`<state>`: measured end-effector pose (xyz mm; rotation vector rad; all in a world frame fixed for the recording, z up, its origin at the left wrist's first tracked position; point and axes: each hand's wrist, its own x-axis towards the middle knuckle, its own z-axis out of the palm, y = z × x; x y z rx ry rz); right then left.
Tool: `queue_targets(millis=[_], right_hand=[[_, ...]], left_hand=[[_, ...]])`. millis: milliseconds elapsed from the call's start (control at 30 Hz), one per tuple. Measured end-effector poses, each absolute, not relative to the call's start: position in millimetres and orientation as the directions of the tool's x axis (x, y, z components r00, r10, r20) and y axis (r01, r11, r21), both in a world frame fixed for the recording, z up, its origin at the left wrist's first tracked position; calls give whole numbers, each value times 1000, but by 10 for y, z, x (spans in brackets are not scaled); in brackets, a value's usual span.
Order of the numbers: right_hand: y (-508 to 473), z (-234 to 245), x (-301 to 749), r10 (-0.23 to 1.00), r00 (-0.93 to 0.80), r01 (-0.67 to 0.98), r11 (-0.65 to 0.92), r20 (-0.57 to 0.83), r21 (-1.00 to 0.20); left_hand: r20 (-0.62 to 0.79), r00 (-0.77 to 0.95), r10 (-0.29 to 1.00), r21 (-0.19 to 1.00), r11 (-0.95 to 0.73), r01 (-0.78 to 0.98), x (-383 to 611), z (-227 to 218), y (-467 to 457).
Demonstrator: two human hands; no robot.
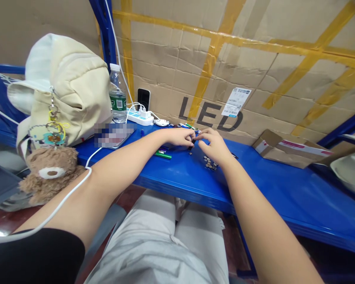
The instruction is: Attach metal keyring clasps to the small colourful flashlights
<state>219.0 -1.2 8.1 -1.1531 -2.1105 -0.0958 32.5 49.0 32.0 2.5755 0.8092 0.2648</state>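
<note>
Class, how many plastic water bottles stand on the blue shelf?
1. The water bottle stands at the back, between the cream backpack and the white power strip; the backpack could hide others.

1. I am reading "LED" in large dark capitals on the cardboard wall (254, 79) behind the tabletop (284, 189); it is the only wording coming through clearly.
2. I am seeing a white shipping label (236, 101) stuck on the same cardboard just right of those letters, with a blue band and fine print too small to read.
3. I am making out a green label on the water bottle (117, 94), but its lettering is staying illegible.
4. I am noticing a white and red printed strip on the small cardboard box (290, 152); its print is too small to read.
</note>
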Motion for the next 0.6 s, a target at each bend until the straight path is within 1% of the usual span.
queue_targets(millis=[167,233,300,367,467,533,600], right_hand=[[-28,115,2174,683,-320,744,610,656,-272],[-42,141,2176,676,-263,739,600,688,-307],[-57,156,2185,695,-206,741,571,689,-354],[-71,151,2199,754,-206,747,533,624,-397],[-82,103,2218,858,-330,757,489,393,-432],[-81,61,2222,879,-400,763,477,261,-437],[-74,29,2221,881,-416,767,474,227,-432]], left_hand=[[55,810,584,466,-733,496,322,316,498],[48,808,587,489,-719,494,325,307,506],[43,809,586,504,-712,489,328,299,510],[43,809,586,503,-712,489,328,295,508],[35,801,598,492,-708,507,324,305,489],[24,792,610,490,-698,523,321,319,472],[14,783,621,491,-687,536,319,330,457]])
